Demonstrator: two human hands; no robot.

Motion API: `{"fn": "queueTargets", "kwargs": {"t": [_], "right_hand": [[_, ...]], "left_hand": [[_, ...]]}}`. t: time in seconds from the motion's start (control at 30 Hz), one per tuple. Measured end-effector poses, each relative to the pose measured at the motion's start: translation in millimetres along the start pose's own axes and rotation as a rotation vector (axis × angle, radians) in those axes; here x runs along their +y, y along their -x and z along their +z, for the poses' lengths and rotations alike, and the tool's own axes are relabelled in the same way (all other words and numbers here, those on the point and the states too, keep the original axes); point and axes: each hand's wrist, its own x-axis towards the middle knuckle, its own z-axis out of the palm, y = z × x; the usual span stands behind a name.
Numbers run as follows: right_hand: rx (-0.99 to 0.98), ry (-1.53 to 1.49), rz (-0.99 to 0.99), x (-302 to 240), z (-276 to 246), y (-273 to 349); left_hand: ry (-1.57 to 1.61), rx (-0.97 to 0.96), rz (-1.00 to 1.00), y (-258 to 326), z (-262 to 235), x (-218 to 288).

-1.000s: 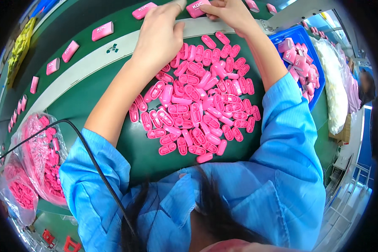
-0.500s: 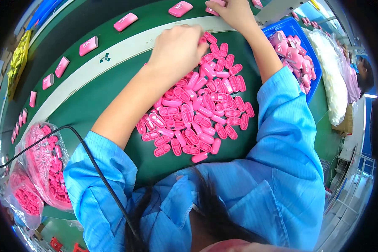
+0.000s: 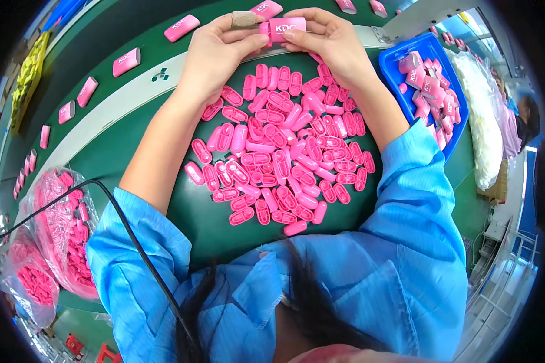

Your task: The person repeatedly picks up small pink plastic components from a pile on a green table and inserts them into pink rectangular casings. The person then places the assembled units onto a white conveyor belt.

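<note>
At the far side of the table, my right hand (image 3: 340,48) grips a flat pink case (image 3: 292,24) with pale lettering between thumb and fingers. My left hand (image 3: 213,53), a tan wrap on one finger, pinches a small pink oval cap (image 3: 264,34) against the case's left end. Whether the cap is fully seated cannot be made out. Below both hands spreads a pile of loose pink oval caps (image 3: 281,163), some showing their hollow ribbed side, others their smooth back.
Pink cases (image 3: 127,62) stand spaced along a green belt (image 3: 154,45) beyond a pale rail (image 3: 118,100). A blue bin (image 3: 389,63) of similar cases is at right. Clear bags of pink pieces (image 3: 63,236) lie at left; a black cable (image 3: 133,239) crosses my left sleeve.
My right hand has brought a case from the belt in toward the middle. My left hand has come up from the pile with a cap, and the two pieces now meet.
</note>
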Motion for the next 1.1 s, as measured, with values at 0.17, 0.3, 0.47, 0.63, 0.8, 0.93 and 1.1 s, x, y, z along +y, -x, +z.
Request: {"fn": "queueTargets", "kwargs": {"t": [0.17, 0.3, 0.47, 0.63, 0.8, 0.93, 1.1], "right_hand": [[-0.109, -0.237, 0.069, -2.2, 3.9, -0.1], [-0.125, -0.272, 0.051, -0.6, 10.0, -0.5], [-0.114, -0.320, 0.008, 2.1, 6.3, 0.6], [-0.087, -0.189, -0.064, 2.3, 6.8, 1.5], [-0.023, -0.192, -0.063, -2.3, 17.3, 6.4], [0.057, 0.025, -0.282, -12.9, 30.3, 15.7], [0.040, 0.310, -0.096, -27.6, 20.0, -16.2]], "left_hand": [[0.059, 0.070, -0.085, 8.5, 4.5, 22.2], [0.031, 0.066, -0.054, 15.0, 9.0, 21.4], [0.021, 0.063, -0.070, 11.3, 4.9, 11.2], [-0.024, 0.083, -0.060, 13.2, 7.0, 9.9], [-0.395, 0.093, 0.201, 33.4, 32.3, 18.7], [-1.026, 0.171, 0.240, 45.3, 43.6, 36.1], [-1.206, 0.179, 0.591, 21.6, 9.8, 19.4]]}}
